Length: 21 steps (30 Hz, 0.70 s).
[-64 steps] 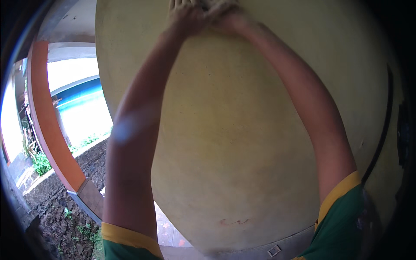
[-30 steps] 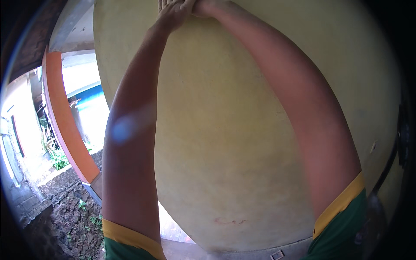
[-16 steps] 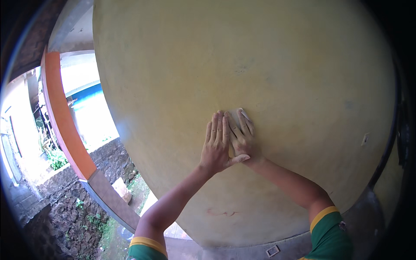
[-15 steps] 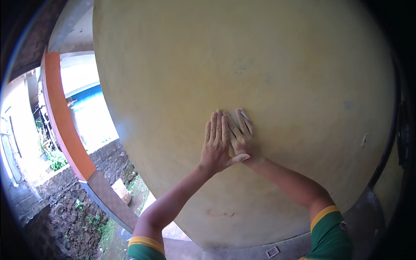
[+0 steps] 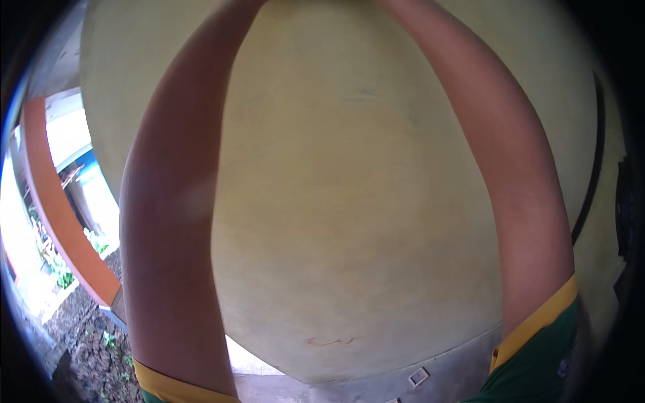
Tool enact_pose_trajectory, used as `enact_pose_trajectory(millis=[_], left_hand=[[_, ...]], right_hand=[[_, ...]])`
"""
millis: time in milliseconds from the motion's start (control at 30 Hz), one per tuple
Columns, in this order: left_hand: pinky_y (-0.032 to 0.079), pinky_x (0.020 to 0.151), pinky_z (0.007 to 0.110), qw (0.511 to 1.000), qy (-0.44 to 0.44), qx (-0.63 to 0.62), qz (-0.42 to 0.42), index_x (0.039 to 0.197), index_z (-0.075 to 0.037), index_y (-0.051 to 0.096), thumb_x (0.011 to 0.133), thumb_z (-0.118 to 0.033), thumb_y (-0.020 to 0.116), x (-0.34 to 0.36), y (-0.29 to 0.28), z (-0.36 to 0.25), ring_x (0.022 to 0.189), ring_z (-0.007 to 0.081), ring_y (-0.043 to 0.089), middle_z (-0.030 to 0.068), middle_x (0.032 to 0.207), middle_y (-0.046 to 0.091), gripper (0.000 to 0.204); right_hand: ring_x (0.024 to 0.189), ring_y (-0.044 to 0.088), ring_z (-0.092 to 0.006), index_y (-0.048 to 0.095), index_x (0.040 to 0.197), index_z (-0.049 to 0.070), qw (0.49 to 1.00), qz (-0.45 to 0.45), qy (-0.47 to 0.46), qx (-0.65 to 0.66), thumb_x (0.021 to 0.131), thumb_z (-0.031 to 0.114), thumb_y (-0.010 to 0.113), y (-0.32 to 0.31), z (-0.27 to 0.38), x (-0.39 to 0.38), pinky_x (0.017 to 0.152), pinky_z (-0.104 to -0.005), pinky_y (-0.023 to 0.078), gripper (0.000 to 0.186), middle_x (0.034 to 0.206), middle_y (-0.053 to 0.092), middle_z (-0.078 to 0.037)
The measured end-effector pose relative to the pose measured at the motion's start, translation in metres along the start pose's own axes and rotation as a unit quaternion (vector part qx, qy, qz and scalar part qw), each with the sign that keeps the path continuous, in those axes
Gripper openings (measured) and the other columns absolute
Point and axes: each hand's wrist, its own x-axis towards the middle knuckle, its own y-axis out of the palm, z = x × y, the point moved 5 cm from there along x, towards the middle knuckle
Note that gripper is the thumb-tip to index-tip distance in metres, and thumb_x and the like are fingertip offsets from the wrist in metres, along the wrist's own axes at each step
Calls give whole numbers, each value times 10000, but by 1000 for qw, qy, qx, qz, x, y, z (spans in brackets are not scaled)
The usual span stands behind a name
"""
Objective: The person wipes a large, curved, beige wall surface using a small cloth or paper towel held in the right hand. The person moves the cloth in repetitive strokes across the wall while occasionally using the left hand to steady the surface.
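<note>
Both my arms reach up along a large yellowish-beige wall point(image 5: 356, 201) and leave the picture at its upper edge. My left forearm point(image 5: 178, 188) rises on the left, and my right forearm point(image 5: 514, 168) on the right. Above the top edge my two hands are hidden, so their fingers and anything in them cannot be seen. Faint grey smudges mark the wall between the arms, and a thin reddish scratch point(image 5: 332, 341) shows low down. Green sleeves with yellow cuffs point(image 5: 537, 329) end on the upper arms.
An orange pillar point(image 5: 60, 208) stands at the left, with bright outdoor ground, plants and rough dark stonework point(image 5: 94, 342) beyond. Along the wall's foot runs a grey floor with a small rectangular object point(image 5: 418, 377). A dark cable-like strip point(image 5: 594, 161) runs down the right side.
My hands have moved up from the middle of the wall, where they lay side by side and overlapping with a pale piece at the right fingers, and out of view. The arms now stretch higher.
</note>
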Motion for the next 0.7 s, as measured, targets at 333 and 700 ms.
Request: enact_pose_trajectory(millis=[333,700], left_hand=[[140,1327,566,948,-66,-285,124,1647,120,211,852,-953,388,-241,-110,-267,1625,472,161,329,1721,218,1347],[202,1298,575,921,-92,-379,15,1636,100,286,832,-871,599,-200,-90,-301,1600,473,253,334,1687,309,1299]], right_hand=[[1575,252,-548,495,1564,-25,981,109,110,118,947,346,568,-94,144,-349,1298,-649,209,724,1649,432,-238],[1570,248,-561,345,1630,-59,979,153,132,20,954,322,621,-104,109,-368,1306,-650,190,824,1685,368,-267]])
